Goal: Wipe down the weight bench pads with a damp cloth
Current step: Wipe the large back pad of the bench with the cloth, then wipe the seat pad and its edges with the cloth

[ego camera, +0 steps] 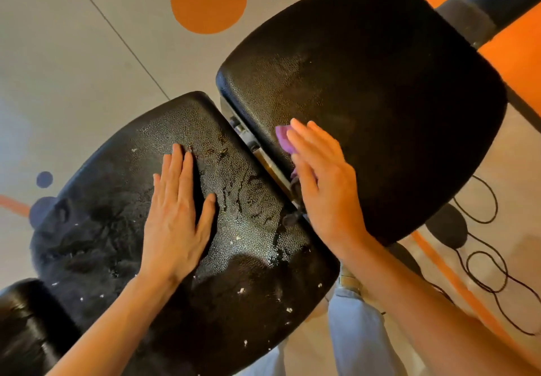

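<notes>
Two black textured bench pads fill the view: the seat pad (243,258) near me and the back pad (380,97) beyond a narrow gap. The seat pad is wet, cracked and dotted with white flecks. My left hand (175,214) lies flat on the seat pad with straight fingers. My right hand (322,182) presses a purple cloth (283,138) against the back pad's near edge at the gap. Most of the cloth is hidden under the palm.
A metal hinge bracket (269,168) shows in the gap between the pads. A black roller pad (20,326) sits at the lower left. Black cables (486,273) loop on the floor at the right. The floor (87,68) is grey with orange circles.
</notes>
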A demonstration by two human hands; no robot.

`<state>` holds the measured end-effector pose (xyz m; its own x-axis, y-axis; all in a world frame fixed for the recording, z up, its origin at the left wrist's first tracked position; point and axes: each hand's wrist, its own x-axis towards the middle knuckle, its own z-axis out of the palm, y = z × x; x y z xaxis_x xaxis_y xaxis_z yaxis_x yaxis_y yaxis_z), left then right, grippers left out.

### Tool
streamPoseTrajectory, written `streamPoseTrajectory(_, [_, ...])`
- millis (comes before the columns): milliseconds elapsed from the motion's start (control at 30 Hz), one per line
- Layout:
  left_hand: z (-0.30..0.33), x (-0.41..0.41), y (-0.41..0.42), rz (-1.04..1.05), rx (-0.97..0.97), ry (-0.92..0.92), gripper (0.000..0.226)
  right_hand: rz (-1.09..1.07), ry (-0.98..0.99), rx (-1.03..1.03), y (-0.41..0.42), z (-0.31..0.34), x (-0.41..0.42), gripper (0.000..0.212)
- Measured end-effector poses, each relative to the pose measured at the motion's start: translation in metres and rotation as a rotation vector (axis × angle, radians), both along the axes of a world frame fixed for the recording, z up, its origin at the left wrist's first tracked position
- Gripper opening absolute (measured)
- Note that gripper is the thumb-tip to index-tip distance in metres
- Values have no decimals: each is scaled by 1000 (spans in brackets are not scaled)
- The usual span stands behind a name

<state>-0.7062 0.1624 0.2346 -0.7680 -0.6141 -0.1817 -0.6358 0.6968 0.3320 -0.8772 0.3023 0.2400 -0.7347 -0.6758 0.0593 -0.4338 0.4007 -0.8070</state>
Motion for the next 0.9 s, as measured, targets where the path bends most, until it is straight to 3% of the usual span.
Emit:
streamPoseTrajectory(300, [-8,7,-13,27,-44,-21,81,-37,-123,104,5,-15,72,40])
streamPoseTrajectory(533, [-11,6,-15,0,-49,-44,81,-49,-74,141,-174,-19,19,35])
streamPoseTrajectory(600, [-12,6,-16,-3,-44,-45,81,-52,-73,157,-185,-21,17,35])
streamPoseTrajectory(700, [-12,6,-16,-8,-31,-36,82,-43,-93,186,-115,-16,38,41])
streamPoseTrajectory(900, [-12,6,-16,-6,-16,-15,82,-184,-192,469,52,5,84,37])
